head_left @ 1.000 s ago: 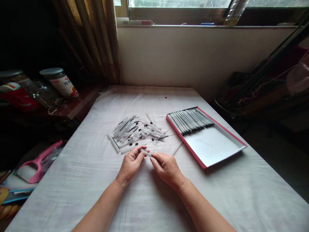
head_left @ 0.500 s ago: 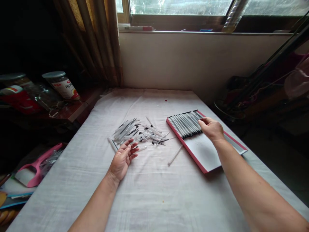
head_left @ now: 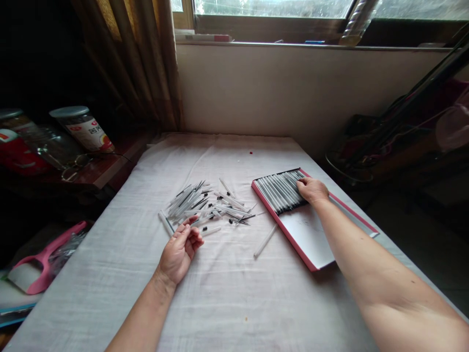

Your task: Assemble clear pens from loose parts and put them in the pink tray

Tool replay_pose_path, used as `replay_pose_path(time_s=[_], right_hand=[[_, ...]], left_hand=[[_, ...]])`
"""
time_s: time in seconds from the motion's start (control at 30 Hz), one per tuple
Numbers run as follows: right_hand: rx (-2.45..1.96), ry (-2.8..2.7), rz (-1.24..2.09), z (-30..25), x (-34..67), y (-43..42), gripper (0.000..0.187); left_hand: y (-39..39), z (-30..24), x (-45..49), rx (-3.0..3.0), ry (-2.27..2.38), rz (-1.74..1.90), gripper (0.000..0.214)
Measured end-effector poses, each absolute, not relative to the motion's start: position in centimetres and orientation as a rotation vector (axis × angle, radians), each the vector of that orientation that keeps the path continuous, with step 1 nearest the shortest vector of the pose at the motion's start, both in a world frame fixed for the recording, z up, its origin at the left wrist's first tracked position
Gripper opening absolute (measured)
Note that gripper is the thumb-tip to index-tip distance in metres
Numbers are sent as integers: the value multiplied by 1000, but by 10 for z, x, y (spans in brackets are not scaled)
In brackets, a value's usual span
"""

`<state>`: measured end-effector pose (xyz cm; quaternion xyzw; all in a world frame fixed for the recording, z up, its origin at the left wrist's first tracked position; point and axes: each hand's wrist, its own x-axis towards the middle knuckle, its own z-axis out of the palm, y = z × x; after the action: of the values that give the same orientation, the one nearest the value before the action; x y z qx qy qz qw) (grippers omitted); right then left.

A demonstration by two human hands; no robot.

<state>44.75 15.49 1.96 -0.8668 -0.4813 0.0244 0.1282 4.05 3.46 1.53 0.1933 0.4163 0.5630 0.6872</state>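
My right hand [head_left: 314, 190] reaches into a shallow pink-edged box [head_left: 293, 243]. Its fingers are closed and rest at the right end of a row of pens [head_left: 280, 191], clear-barrelled with black ends, laid side by side. Whatever lies between those fingertips is hidden. My left hand [head_left: 182, 249] hovers at the near edge of a loose pile of pen parts [head_left: 188, 199], palm turned inward. Its fingers are loosely curled and apart, with nothing visible in them. Clear tubes, thin dark refills and small black caps make up the pile.
A single clear tube [head_left: 265, 241] lies between the pile and the box. White cloth [head_left: 234, 288] covers the table. On the left, a side shelf holds a labelled jar [head_left: 86, 129] and glasses [head_left: 75, 166]; a pink-handled item [head_left: 46, 259] sits below. A window sill [head_left: 256, 44] runs behind.
My right hand has lowered slightly onto the row of pens. The left hand has drawn back a little toward me, its fingers curling more. The view has shifted slightly.
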Motion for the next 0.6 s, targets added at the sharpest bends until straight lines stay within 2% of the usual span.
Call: replay_pose_path(time_s=[0.43, 0.6], right_hand=[[-2540, -1432, 61, 24, 444, 160, 36], [-2506, -1437, 33, 31, 437, 144, 39]], left_hand=[[35, 15, 40, 382, 789, 1249, 28], [35, 16, 39, 375, 781, 1249, 37]])
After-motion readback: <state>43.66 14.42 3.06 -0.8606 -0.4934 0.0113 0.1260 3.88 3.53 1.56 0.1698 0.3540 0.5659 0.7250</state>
